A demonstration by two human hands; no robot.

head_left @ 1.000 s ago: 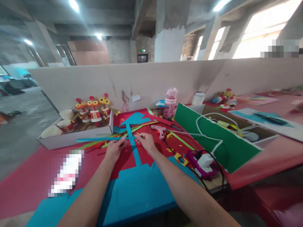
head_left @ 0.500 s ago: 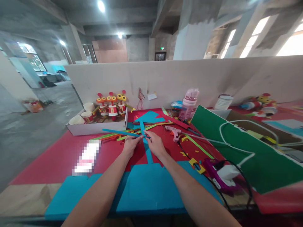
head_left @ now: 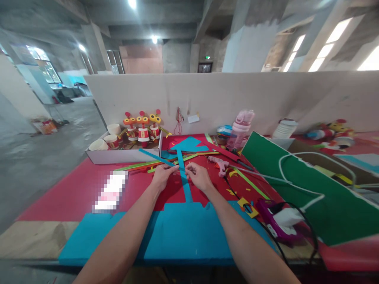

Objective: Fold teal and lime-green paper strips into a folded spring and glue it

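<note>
Strip of blue material (head_left: 154, 157) is pinched in the left hand (head_left: 162, 175) at frame centre; the right hand (head_left: 199, 175) is held just beside, half curled, its grip indiscernible.

No text can be read; the lit green sign (head_left: 207, 57) is too small.
</note>
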